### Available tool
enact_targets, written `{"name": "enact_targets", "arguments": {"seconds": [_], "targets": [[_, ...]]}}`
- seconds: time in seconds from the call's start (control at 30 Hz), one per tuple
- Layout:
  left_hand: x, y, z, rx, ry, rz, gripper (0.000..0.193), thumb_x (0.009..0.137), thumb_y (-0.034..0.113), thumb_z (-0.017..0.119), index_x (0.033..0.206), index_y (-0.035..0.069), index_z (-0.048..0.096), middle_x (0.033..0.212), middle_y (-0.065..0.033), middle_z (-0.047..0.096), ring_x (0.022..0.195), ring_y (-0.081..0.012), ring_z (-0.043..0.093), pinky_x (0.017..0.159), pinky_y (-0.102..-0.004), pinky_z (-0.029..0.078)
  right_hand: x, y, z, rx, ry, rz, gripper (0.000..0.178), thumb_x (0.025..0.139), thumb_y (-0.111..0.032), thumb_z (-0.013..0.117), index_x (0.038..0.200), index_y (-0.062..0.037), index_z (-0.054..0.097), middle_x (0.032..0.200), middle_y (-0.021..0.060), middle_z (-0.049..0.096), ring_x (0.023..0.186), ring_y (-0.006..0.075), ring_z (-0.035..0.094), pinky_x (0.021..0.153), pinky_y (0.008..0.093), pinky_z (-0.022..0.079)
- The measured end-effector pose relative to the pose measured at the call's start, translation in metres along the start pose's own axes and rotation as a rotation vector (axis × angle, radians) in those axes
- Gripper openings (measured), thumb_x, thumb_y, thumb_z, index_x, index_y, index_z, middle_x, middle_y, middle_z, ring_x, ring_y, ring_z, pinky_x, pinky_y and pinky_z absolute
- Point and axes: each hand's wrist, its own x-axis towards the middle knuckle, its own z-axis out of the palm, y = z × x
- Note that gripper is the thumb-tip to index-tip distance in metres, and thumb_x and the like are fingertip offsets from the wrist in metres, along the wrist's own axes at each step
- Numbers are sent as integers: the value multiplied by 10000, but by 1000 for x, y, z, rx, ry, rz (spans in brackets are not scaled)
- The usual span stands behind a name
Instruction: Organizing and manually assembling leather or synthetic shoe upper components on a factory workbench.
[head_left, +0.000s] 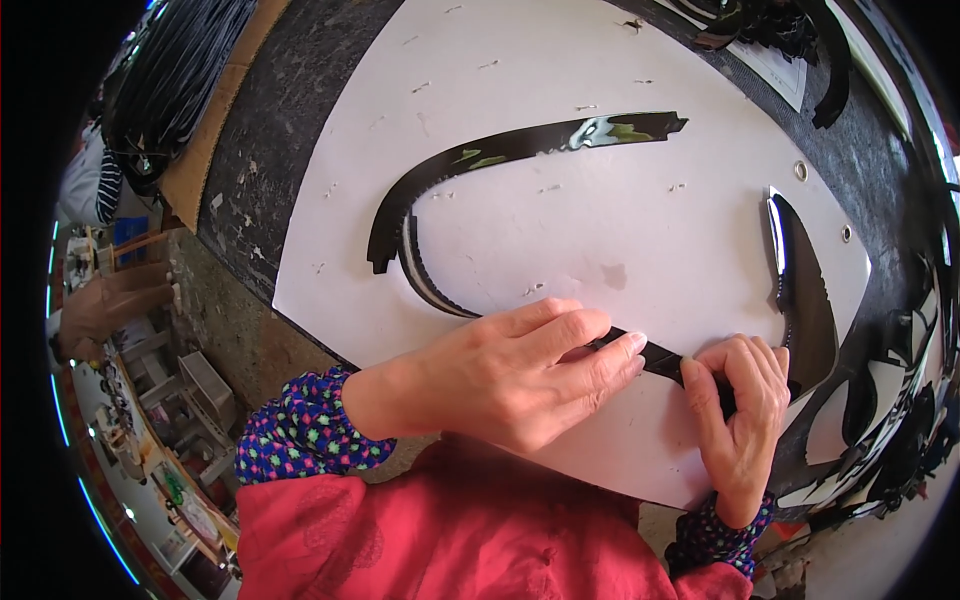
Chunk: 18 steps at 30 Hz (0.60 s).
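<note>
A thin black strip (pixel 660 359) with a notched edge and a pale lining curves across the white board, passing under my hands. My left hand (pixel 515 370) lies over its middle, fingers drawn together and pressing on it. Near the strip's right part, my right hand (pixel 740 405) pinches it between thumb and bent fingers. Beyond that hand is a dark curved piece (pixel 812 290) with a glossy inner edge; my fingers hide whether it joins the strip. Farther up the board lies a separate glossy black curved band (pixel 520 145) with stepped ends, touched by neither hand.
The white board (pixel 540 240) has two metal eyelets at its right and rests on a dark, worn tabletop (pixel 275 150). A cardboard box edge (pixel 205 150) and a black bundle (pixel 175 80) stand at the far left. Black and white cut pieces (pixel 880 400) crowd the right side.
</note>
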Motion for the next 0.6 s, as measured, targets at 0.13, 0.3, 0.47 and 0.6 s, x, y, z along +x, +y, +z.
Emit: {"name": "enact_targets", "arguments": {"seconds": [0.13,0.3,0.47,0.6], "targets": [[0,1,0,-16,9,-21,226,753,103,711,972,55,745,1123,-32,659,898,-178,560,700,-283,500,0,1,-2,17,-10,0,166,799,-94,680,717,-59,540,672,54,519,635,238,467,652,355,290],[-1,0,1,9,13,-5,206,765,106,717,964,65,750,1109,-25,666,905,-170,567,700,-283,494,0,0,-2,16,-12,-4,159,799,-88,680,723,-57,544,675,54,522,644,242,476,653,358,295],[-1,0,1,-2,10,-10,197,776,111,719,965,68,752,1113,-27,666,911,-165,570,709,-286,488,0,1,-2,18,-17,-9,150,803,-84,677,731,-57,549,679,53,527,652,241,481,657,357,301],[-1,0,1,-7,12,-9,199,776,116,722,967,70,754,1122,-26,665,915,-164,569,714,-288,484,0,1,-3,12,-18,-14,145,806,-81,677,737,-58,551,679,49,528,654,237,483,656,354,303]]}}
